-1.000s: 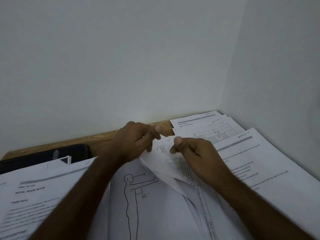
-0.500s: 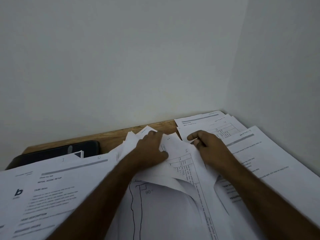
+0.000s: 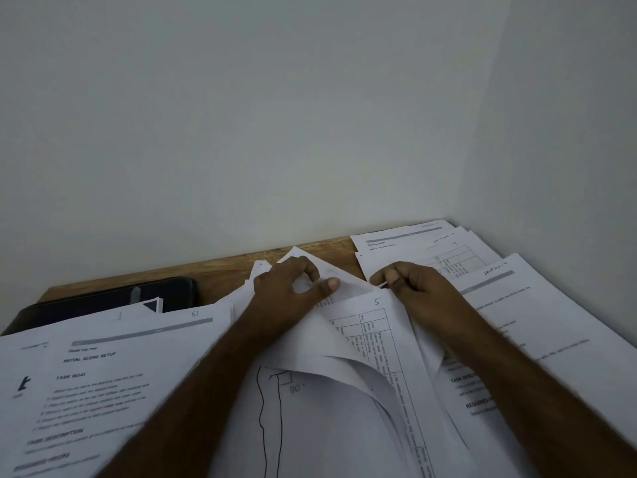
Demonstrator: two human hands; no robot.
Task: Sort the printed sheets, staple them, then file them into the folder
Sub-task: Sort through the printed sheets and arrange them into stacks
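On wooden desk (image 3: pixel 220 270), left hand (image 3: pixel 289 291) pinching lifted sheets (image 3: pixel 324 339), right hand (image 3: pixel 418 291) gripping table-printed sheet's (image 3: pixel 375 336) corner, fingers curled.

White printed paper sheets (image 3: pixel 348 343) carry black text, grey header bars and ruled black table grids; one shows a thin black line drawing marked 90°. The brown wooden surface (image 3: pixel 220 267) shows along the back edge. A glossy black flat folder (image 3: pixel 103 300) lies at left. Pale grey-white walls (image 3: pixel 275 115) rise behind.
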